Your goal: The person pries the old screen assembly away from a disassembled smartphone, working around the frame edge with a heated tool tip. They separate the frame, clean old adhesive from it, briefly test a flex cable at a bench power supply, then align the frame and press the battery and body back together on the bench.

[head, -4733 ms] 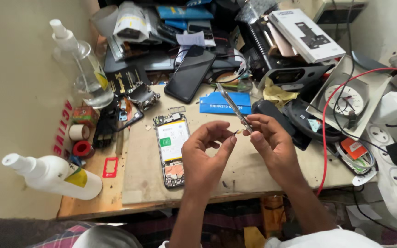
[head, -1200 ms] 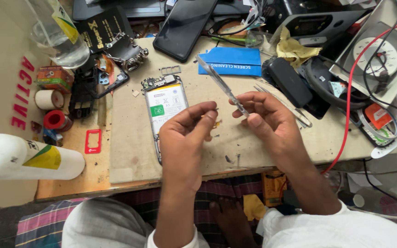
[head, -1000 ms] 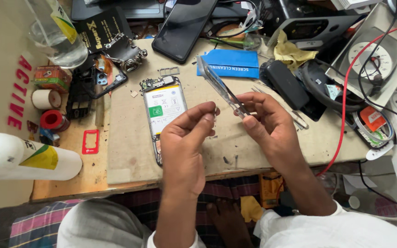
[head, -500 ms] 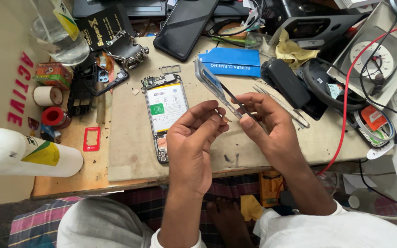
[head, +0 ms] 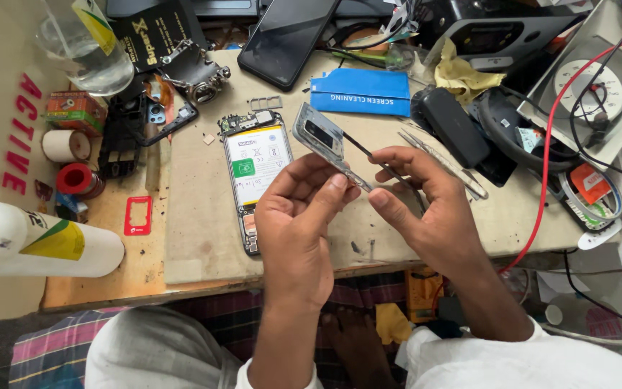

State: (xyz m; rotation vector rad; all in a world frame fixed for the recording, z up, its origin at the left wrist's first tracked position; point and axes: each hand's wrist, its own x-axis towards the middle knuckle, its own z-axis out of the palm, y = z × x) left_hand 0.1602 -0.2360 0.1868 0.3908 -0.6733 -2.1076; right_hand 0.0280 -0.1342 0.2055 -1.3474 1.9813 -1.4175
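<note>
My left hand (head: 300,216) pinches the lower end of a grey phone frame piece with a camera cut-out (head: 319,140), held tilted above the mat. My right hand (head: 426,209) touches the same piece from the right and holds a thin dark tool (head: 367,154) against it. Just left of my hands an opened phone (head: 255,169) lies flat on the brown mat (head: 196,216), its battery and circuit board showing.
A black phone (head: 284,37) and a blue packet (head: 360,92) lie at the back. Metal tweezers (head: 446,166) rest right of my hands. White bottles (head: 34,241), tape rolls (head: 66,145) and phone parts sit left; a red cable (head: 545,151) and sockets crowd the right.
The head view has moved closer. My hands have turned the frame piece so its camera end points up and left; it now stands out more clearly between my fingers.
</note>
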